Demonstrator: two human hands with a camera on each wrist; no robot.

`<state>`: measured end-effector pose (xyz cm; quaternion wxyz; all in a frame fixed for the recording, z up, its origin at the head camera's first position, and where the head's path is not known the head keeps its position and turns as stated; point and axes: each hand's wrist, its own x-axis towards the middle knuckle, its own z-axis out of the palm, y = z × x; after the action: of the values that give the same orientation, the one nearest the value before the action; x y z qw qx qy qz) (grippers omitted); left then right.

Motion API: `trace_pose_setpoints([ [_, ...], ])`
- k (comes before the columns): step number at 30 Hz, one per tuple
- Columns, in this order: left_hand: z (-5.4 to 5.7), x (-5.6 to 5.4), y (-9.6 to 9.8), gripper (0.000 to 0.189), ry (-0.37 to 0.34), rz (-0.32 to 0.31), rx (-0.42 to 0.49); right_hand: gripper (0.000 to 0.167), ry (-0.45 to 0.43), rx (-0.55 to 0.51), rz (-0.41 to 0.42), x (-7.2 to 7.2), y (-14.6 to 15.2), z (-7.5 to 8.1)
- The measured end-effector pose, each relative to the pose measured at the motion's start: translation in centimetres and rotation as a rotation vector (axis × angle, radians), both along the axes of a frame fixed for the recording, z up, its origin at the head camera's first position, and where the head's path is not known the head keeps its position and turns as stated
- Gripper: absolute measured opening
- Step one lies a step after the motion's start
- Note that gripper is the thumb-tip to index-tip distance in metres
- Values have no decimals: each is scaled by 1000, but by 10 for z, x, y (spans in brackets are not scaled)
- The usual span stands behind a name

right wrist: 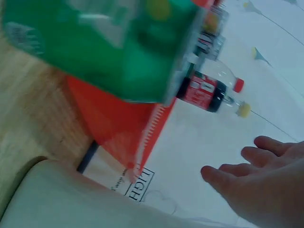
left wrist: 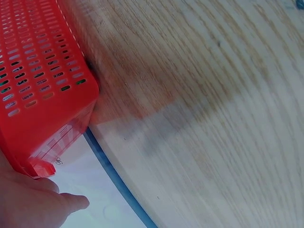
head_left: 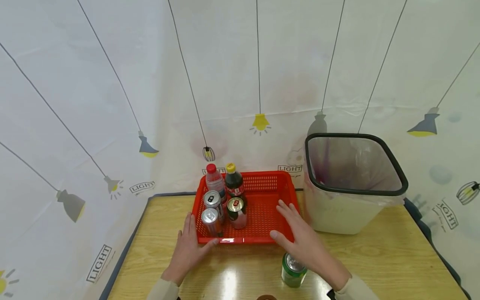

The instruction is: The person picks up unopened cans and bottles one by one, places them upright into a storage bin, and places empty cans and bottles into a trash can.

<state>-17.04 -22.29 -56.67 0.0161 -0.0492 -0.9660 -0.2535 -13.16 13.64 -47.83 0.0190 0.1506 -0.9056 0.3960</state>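
A red plastic basket [head_left: 262, 210] sits on the wooden table, holding two silver-topped cans [head_left: 212, 223], a dark can with a gold top [head_left: 237, 213], a red-capped clear bottle [head_left: 215, 182] and a yellow-capped cola bottle [head_left: 234, 183]. At its front left corner is my left hand [head_left: 188, 250], fingers along the side and thumb by the front rim. Above the basket's right part, my right hand [head_left: 305, 239] has its fingers spread and holds nothing. A green can [head_left: 293, 271] stands on the table below that wrist, partly hidden by it.
Right of the basket stands a white bin [head_left: 337, 214] with a black rim and a clear liner. A white curtain [head_left: 232, 83] printed with lamps hangs behind the table. The edge of a round brown thing [head_left: 266, 297] shows at the bottom.
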Motion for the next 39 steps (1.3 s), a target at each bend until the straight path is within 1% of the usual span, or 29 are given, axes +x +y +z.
trace_pose_setpoints([
  [3,-1,1,-1,122,16,2,8,76,27,-5,13,9,6,-9],
  [7,-3,1,-1,121,31,3,8,68,64,-50,8,20,14,-20],
  [9,-4,1,-2,122,22,2,12,64,91,-69,6,25,18,-26],
  [12,-5,0,-2,124,-9,7,13,61,129,-100,2,32,25,-35],
  [14,-4,0,-3,124,-27,13,20,62,173,-123,7,36,29,-41],
  [18,-2,0,-3,124,-41,15,30,70,228,-152,16,43,35,-53],
  [19,-2,0,-3,123,-39,14,31,72,227,-154,15,45,37,-56],
  [22,-1,0,-2,122,-32,13,28,76,165,-158,-17,51,40,-62],
  [23,-1,0,-2,122,-29,14,29,78,127,-157,-38,53,40,-64],
  [25,-1,0,-2,122,-28,14,29,83,15,-148,-90,57,40,-65],
  [28,-2,0,-2,123,-35,16,32,97,-82,-135,-147,60,39,-67],
  [30,-1,-1,-1,123,-43,16,35,108,-106,-133,-169,61,38,-70],
  [33,-2,-2,-1,123,-50,14,39,119,-109,-135,-186,63,36,-76],
  [35,-2,-2,-1,123,-47,13,38,123,-125,-146,-204,63,35,-81],
  [39,-3,-1,1,123,-32,8,35,128,-186,-170,-247,63,29,-88],
])
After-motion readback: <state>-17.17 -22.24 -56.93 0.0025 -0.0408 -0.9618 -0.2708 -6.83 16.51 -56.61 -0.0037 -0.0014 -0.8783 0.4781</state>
